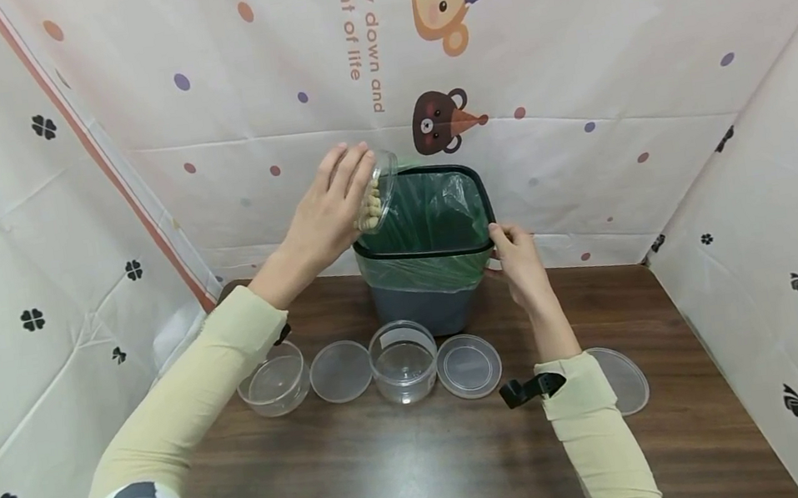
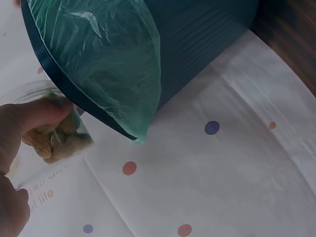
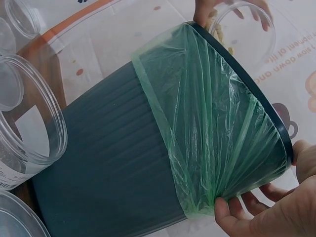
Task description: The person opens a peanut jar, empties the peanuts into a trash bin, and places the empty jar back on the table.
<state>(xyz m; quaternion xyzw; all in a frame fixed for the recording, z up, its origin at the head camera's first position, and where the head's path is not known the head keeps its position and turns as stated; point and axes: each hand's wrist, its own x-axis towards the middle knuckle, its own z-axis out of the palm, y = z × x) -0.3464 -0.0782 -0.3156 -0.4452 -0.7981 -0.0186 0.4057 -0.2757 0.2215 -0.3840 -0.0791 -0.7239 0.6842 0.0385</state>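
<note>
My left hand (image 1: 325,204) grips a clear round plastic jar (image 1: 386,173), tilted on its side at the left rim of a dark trash bin (image 1: 426,310). Tan, peanut-like lumps (image 2: 59,140) lie inside the jar; their exact kind is hard to tell. A green plastic bag (image 1: 431,203) lines the bin and folds down over its outside. At the right rim, my right hand (image 1: 519,262) pinches the bin's edge and the bag. The right wrist view shows the thumb at the black rim and fingers against the bag (image 3: 207,118).
On the brown table (image 1: 369,480), before the bin, stand two clear open jars, one at left (image 1: 274,383) and one in the middle (image 1: 404,366). Flat clear lids lie at left (image 1: 340,372), centre (image 1: 469,367) and right (image 1: 622,379). A patterned cloth (image 1: 233,77) hangs behind.
</note>
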